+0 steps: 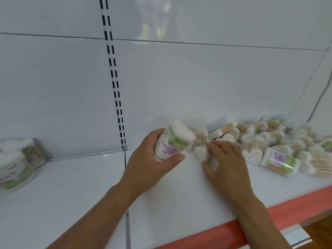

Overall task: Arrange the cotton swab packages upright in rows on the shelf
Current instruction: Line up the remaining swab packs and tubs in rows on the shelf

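Note:
My left hand point(152, 159) grips a cotton swab package point(172, 141) with a green and purple flower label, held tilted just above the white shelf point(89, 194). My right hand point(224, 162) reaches over another package point(201, 152) lying on the shelf, its thumb and fingers curled round it. To the right, a loose pile of several packages point(269, 141) lies on its side against the back wall. Far left, a few packages point(19, 159) stand together near the back wall, blurred.
A slotted upright rail point(115, 83) runs down the white back panel and meets a seam between two shelf sections. The shelf's red front edge point(269, 214) runs along the lower right, with a clear price strip point(294, 236) below it.

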{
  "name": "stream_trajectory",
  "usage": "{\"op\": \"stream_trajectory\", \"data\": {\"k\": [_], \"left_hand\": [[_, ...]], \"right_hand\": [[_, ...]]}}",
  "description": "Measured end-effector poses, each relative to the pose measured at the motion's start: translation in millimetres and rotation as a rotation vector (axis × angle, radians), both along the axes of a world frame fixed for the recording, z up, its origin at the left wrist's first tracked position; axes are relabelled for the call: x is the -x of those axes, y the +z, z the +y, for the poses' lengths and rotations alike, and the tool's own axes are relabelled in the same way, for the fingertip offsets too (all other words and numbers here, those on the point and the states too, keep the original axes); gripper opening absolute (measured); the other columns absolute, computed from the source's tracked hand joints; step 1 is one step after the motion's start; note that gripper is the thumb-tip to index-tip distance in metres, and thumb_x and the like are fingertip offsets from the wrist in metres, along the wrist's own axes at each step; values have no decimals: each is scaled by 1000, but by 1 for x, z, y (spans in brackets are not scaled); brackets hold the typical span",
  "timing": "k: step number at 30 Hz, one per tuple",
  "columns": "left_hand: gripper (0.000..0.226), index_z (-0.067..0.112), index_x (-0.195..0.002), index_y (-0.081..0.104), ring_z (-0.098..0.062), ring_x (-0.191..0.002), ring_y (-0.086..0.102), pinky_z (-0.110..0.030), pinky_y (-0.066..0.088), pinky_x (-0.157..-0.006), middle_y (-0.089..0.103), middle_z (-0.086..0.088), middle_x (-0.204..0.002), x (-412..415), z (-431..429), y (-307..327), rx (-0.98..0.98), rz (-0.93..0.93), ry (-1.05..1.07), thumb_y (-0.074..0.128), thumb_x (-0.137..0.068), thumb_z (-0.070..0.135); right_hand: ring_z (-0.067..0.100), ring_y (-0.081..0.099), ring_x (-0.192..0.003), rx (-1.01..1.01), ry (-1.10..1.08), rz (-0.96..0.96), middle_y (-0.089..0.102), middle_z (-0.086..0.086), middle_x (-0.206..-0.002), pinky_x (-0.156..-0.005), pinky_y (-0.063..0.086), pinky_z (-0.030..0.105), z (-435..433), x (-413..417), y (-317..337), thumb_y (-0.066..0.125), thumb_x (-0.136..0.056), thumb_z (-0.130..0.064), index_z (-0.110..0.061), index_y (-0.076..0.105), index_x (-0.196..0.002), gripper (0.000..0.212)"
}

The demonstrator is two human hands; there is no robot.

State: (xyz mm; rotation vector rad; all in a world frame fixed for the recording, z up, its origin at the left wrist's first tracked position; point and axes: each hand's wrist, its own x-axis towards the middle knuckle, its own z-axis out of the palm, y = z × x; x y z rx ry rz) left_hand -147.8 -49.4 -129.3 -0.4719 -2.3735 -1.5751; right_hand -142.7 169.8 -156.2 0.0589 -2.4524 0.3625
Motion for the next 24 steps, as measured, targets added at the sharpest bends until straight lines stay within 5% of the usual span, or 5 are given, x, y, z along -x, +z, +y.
{"op": "stream_trajectory", "data": {"k": [10, 13, 15, 18, 24], "left_hand": [[44, 49, -104, 53, 14, -85, 61, -1, 41, -64, 62, 38, -97, -19, -6, 21, -43, 0, 150, 83, -73, 39], [42, 47, -102, 54, 11, -85, 63, -2, 42, -64, 64, 35, -96, -29, -22, 40, -69, 33, 148, 81, -71, 40], [40, 47, -100, 54, 11, -83, 63, -2, 42, -63, 65, 36, -93, -35, -39, 51, -91, 51, 157, 81, -71, 41], [44, 47, -103, 55, 10, -83, 64, -3, 43, -62, 66, 34, -94, -44, -70, 69, -98, 72, 182, 74, -64, 54], [42, 42, -108, 57, 10, -80, 63, -3, 42, -59, 66, 32, -96, -69, -166, 112, 12, 112, 235, 77, -72, 51]], "right_hand": [[23, 53, -105, 196, 147, -77, 59, -3, -107, -87, 38, 27, -12, -3, 6, 87, -67, -28, -21, 69, -105, 42], [-3, 53, -94, 520, 167, -189, 58, -24, -103, -79, 35, 7, -31, -22, 22, 77, -78, -43, -36, 59, -103, 32], [-7, 59, -91, 749, 235, -286, 65, -22, -98, -81, 45, 15, -57, -36, 29, 70, -80, -51, -37, 59, -99, 26], [7, 69, -85, 1163, 358, -366, 73, -8, -92, -77, 57, 36, -106, -55, 39, 60, -80, -57, -31, 64, -101, 34], [22, 72, -77, 1809, 561, -635, 75, 14, -98, -58, 60, 34, -196, -77, 46, 55, -75, -49, -16, 79, -92, 44]]}}
